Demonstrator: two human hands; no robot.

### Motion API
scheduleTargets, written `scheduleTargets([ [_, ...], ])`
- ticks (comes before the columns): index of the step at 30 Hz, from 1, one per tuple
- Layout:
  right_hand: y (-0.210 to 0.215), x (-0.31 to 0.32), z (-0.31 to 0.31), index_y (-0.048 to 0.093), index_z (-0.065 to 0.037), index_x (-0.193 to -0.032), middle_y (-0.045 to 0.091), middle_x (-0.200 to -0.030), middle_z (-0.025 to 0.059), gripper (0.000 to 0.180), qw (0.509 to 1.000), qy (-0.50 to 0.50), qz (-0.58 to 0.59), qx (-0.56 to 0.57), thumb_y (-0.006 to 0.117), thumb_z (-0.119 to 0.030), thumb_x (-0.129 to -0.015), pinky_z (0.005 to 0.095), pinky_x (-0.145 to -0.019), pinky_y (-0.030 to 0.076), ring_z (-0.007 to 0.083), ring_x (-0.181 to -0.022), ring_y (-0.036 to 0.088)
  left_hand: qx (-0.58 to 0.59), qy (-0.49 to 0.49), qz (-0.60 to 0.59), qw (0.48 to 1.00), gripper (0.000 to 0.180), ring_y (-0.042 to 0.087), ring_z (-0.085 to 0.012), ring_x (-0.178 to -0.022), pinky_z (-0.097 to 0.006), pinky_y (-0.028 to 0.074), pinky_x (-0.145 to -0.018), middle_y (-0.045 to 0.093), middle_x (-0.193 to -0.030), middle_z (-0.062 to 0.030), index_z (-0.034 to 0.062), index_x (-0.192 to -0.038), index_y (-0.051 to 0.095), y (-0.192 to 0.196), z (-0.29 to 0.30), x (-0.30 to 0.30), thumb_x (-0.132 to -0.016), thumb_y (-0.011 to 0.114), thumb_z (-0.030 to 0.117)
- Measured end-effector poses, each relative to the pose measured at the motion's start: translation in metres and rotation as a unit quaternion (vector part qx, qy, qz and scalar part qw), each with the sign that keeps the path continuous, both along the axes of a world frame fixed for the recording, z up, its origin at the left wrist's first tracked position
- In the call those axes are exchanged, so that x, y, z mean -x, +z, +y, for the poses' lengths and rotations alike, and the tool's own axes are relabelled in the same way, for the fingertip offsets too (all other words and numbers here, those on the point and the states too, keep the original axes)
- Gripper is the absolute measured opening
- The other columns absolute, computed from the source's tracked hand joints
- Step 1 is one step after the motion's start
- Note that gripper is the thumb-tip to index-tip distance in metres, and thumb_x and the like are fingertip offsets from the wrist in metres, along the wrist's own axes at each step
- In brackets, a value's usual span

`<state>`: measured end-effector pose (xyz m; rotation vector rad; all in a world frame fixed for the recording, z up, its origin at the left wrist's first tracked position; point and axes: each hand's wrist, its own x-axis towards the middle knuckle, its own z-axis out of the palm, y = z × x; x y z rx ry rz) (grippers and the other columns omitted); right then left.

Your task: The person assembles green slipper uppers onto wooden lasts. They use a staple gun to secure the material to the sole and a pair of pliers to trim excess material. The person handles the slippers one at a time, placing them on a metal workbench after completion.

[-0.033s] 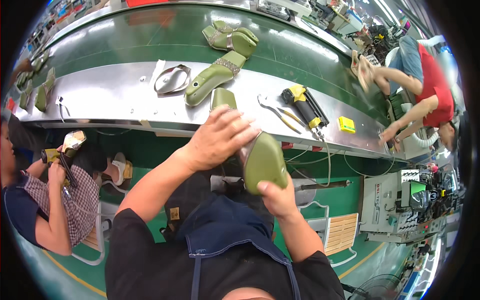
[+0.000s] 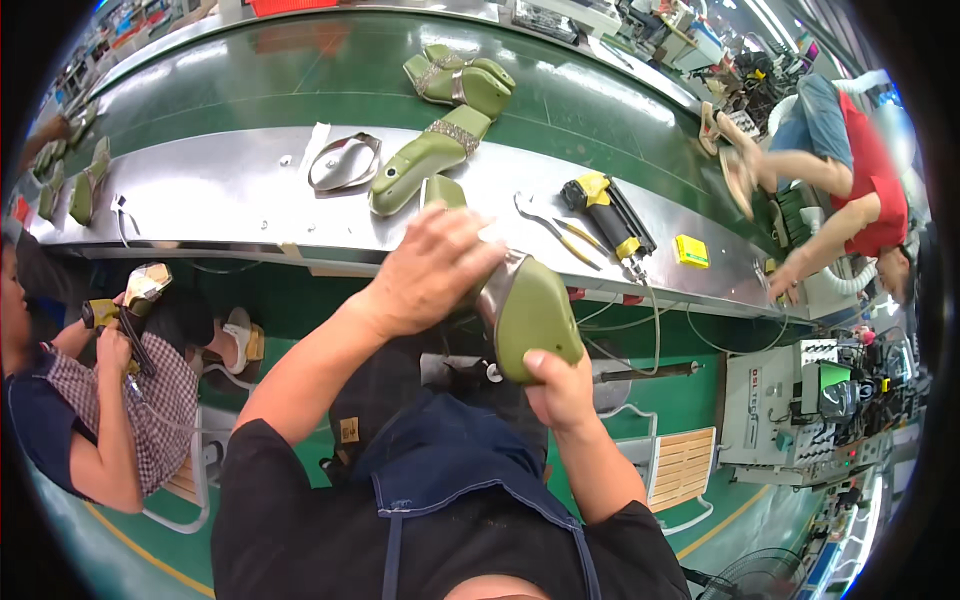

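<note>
My right hand (image 2: 562, 390) grips the rounded end of a green shoe last (image 2: 540, 315), its thumb on top. A silver strap (image 2: 495, 290) lies across the last's side. My left hand (image 2: 432, 270) is beside that strap, fingers stretched out and a little blurred; whether they touch it is hard to see. Behind those fingers a second green last (image 2: 442, 190) shows only in part. Beyond it, another last (image 2: 412, 172) with a glittery strap (image 2: 457, 132) rests on the metal bench (image 2: 240, 190). A loose silvery strap (image 2: 343, 160) lies to its left.
Pliers (image 2: 565, 232), a black and yellow air tool (image 2: 612, 215) with a hose and a small yellow box (image 2: 691, 251) lie on the bench at right. More lasts (image 2: 465, 82) sit on the green belt (image 2: 340, 90). Co-workers are seated at left and far right.
My left hand has shifted slightly left, its fingers drawing back from the strap. The held last has moved a little to the right with my right hand.
</note>
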<state>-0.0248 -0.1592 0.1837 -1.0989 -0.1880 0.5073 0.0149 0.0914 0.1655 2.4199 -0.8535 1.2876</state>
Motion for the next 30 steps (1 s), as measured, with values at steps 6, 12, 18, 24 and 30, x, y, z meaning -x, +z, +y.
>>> scheduleTargets([
  [6,-0.026,-0.034,0.037,0.047,0.003,-0.147,0.061,-0.134,0.0099,0.057,0.985,-0.118,-0.115,0.055,0.065,-0.003,-0.093,0.0331,-0.105,0.047,0.0178,-0.121,0.059,0.295,0.153,0.087,0.939,0.107,0.038,-0.0405,-0.142,-0.049,0.033,-0.12,0.037,-0.152,-0.0244,-0.0011,-0.156,0.032,-0.034,0.058,-0.028,-0.071,0.094,0.015],
  [12,-0.054,-0.102,0.083,0.025,0.006,-0.161,0.052,-0.145,0.0191,0.077,0.938,-0.164,-0.235,0.194,0.062,-0.006,-0.094,0.0354,-0.113,0.042,0.0271,-0.132,0.053,0.415,0.103,0.241,0.872,0.085,0.058,-0.037,-0.125,-0.045,0.049,-0.104,0.051,-0.141,-0.0242,-0.0017,-0.153,0.039,-0.068,0.074,-0.049,-0.087,0.085,0.023],
  [18,-0.084,-0.175,0.099,0.028,0.003,-0.16,0.056,-0.144,0.0303,0.078,0.812,-0.215,-0.395,0.372,0.067,-0.02,-0.096,0.0407,-0.113,0.043,0.0392,-0.134,0.057,0.351,0.095,0.27,0.891,0.069,0.058,-0.0391,-0.123,-0.043,0.048,-0.105,0.055,-0.134,-0.023,-0.0026,-0.141,0.051,-0.069,0.049,-0.056,-0.086,0.083,0.023],
  [24,-0.091,-0.188,0.097,0.032,0.008,-0.156,0.043,-0.155,0.0339,0.081,0.828,-0.191,-0.373,0.373,0.07,-0.027,-0.095,0.0443,-0.121,0.036,0.0465,-0.145,0.044,0.308,0.154,0.159,0.925,0.061,0.054,-0.0405,-0.126,-0.047,0.042,-0.11,0.058,-0.133,-0.0212,0.0001,-0.139,0.056,-0.07,0.083,-0.049,-0.088,0.08,0.025],
  [30,-0.076,-0.175,0.103,0.034,0.008,-0.154,0.047,-0.15,0.0319,0.083,0.811,-0.207,-0.397,0.377,0.077,-0.027,-0.092,0.0461,-0.119,0.037,0.0455,-0.14,0.047,0.125,0.333,0.211,0.91,0.032,0.049,-0.0391,-0.133,-0.056,0.035,-0.111,0.064,-0.125,-0.0169,0.0025,-0.112,0.069,-0.078,0.135,-0.053,-0.085,0.077,0.017],
])
